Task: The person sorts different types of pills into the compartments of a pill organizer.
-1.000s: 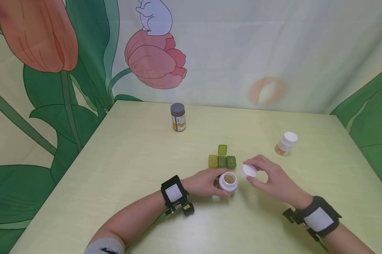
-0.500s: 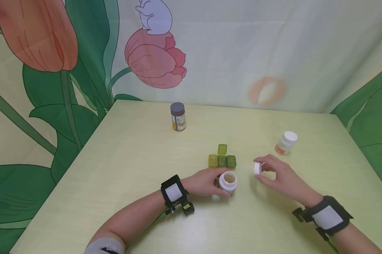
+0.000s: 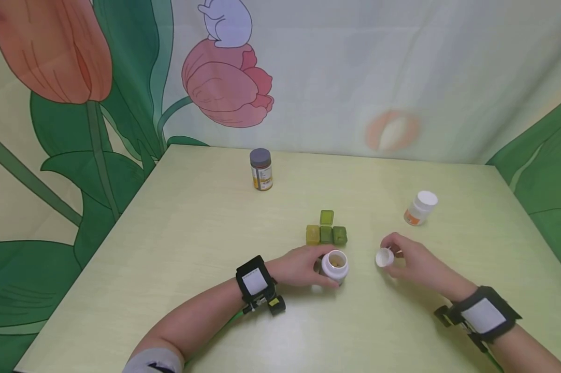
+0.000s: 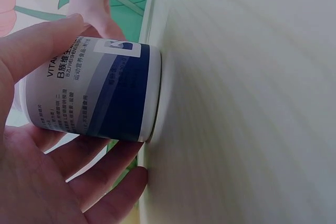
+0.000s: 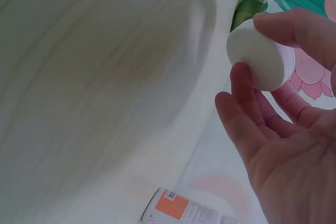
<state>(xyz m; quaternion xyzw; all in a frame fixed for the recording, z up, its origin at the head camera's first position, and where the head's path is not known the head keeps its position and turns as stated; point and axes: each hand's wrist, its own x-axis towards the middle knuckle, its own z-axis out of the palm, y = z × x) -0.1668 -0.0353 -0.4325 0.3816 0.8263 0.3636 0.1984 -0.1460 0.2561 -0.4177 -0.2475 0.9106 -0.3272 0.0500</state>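
A white vitamin bottle (image 3: 334,268) stands uncapped on the table, its mouth facing up with something yellowish-brown inside. My left hand (image 3: 303,267) grips it around the side, thumb nearest me. In the left wrist view the bottle (image 4: 92,85) shows a blue band and printed label. To the right, my right hand (image 3: 413,261) pinches a white bottle cap (image 3: 384,257) between thumb and fingers, its hollow underside turned toward the head camera. The right wrist view shows the flat top of the cap (image 5: 257,56), held close over the table.
Just behind the bottle sits a small green and yellow pill box (image 3: 326,235) with one lid (image 3: 327,217) flipped back. A brown bottle with a dark cap (image 3: 261,170) stands at the back. A white bottle with an orange label (image 3: 420,208) is at the right.
My right hand has moved right, away from the bottle, carrying the cap and turning it until its underside shows. The left hand keeps its grip in place.
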